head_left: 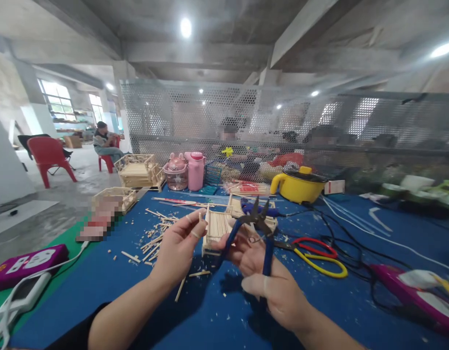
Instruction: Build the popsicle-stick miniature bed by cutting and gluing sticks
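Observation:
My left hand (181, 239) pinches a short wooden stick (200, 217) upright between thumb and index finger. My right hand (263, 272) grips a pair of cutting pliers (259, 221) with blue handles, its handles spread and its jaws parted, pointing up. The jaws are apart from the stick. Pale finger covers show on several fingertips. Behind and between my hands is a small slatted model (217, 224) made of wooden sticks, partly hidden by my right hand and the pliers. Loose sticks (155, 240) and offcuts lie beside my left hand on the blue tabletop (129, 296).
A blue glue gun (270, 210) lies behind the pliers. Scissors (321, 257) with red and yellow handles lie right, near black cables and a purple power strip (416, 294). A yellow pot (301, 187), pink bottle (196, 171) and larger stick model (139, 170) stand at the back.

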`<action>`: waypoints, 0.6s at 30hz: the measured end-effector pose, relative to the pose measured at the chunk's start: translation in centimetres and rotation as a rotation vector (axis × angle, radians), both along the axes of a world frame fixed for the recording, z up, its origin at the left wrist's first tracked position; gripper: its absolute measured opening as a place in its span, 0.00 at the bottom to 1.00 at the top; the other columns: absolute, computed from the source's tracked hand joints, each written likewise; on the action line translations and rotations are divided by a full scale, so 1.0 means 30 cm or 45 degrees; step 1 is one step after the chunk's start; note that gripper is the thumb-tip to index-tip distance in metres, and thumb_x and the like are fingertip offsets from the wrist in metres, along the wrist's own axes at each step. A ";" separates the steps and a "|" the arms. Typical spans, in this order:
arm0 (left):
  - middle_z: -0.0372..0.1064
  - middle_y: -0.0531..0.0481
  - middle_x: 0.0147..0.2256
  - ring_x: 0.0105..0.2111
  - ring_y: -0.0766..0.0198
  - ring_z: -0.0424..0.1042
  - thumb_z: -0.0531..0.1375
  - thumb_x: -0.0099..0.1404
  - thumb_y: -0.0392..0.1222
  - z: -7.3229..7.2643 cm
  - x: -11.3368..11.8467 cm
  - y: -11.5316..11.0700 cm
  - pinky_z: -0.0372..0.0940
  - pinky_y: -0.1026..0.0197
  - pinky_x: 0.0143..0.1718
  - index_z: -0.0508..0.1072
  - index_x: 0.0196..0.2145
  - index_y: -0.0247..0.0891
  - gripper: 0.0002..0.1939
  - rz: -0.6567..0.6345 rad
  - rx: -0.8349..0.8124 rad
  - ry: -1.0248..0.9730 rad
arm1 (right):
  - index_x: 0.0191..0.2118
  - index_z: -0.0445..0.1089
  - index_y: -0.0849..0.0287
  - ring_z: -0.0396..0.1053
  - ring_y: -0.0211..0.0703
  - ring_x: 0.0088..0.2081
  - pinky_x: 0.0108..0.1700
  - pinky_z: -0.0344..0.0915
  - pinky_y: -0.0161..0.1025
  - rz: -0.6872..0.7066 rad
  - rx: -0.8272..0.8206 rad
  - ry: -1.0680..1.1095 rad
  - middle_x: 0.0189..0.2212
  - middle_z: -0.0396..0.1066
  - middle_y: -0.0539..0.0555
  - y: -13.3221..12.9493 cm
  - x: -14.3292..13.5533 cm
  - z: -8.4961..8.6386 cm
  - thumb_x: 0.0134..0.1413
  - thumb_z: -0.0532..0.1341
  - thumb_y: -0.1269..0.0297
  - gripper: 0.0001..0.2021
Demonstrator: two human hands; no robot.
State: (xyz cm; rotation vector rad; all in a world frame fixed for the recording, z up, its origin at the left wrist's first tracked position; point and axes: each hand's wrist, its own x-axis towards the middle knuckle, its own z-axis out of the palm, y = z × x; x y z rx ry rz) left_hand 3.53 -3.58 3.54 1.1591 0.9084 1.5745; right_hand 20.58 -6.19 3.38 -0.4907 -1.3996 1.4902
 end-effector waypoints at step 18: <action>0.73 0.54 0.29 0.29 0.73 0.71 0.64 0.58 0.38 -0.023 -0.029 -0.048 0.68 0.71 0.34 0.74 0.31 0.37 0.03 0.046 0.352 0.299 | 0.46 0.63 0.55 0.62 0.35 0.28 0.32 0.64 0.35 -0.551 0.228 -0.465 0.29 0.63 0.47 -0.004 -0.058 -0.033 0.58 0.57 0.59 0.11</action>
